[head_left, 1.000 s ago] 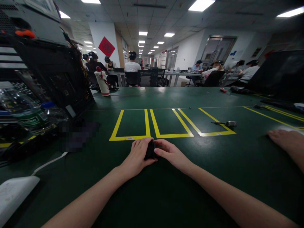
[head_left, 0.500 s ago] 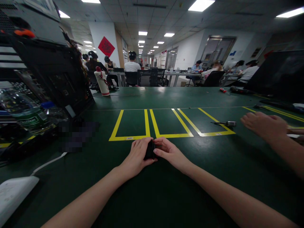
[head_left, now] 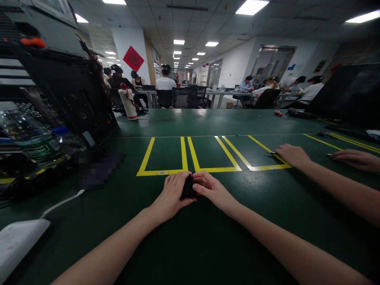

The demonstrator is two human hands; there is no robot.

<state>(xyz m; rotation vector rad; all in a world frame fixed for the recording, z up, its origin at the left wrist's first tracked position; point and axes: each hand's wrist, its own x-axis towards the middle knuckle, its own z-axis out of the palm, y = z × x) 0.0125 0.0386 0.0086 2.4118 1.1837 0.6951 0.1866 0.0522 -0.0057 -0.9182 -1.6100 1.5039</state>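
Both my hands rest together on the green table (head_left: 208,245), just below the yellow taped boxes (head_left: 190,158). My left hand (head_left: 172,194) and my right hand (head_left: 212,189) are closed around a small black object (head_left: 188,187) held between them; most of it is hidden by the fingers. A co-worker's hand (head_left: 292,155) reaches in from the right and covers the small metal tool that lay on the yellow line. The co-worker's other hand (head_left: 356,159) lies flat further right.
A black computer case (head_left: 68,95) and a plastic water bottle (head_left: 29,138) crowd the left side. A white device (head_left: 18,241) with a cable sits at the near left. A white bottle (head_left: 128,103) stands at the back. Several people sit at far desks.
The co-worker's hand has moved left across the table and come down on the metal tool on the yellow line. A second co-worker hand has appeared at the right. My hands have stayed put.
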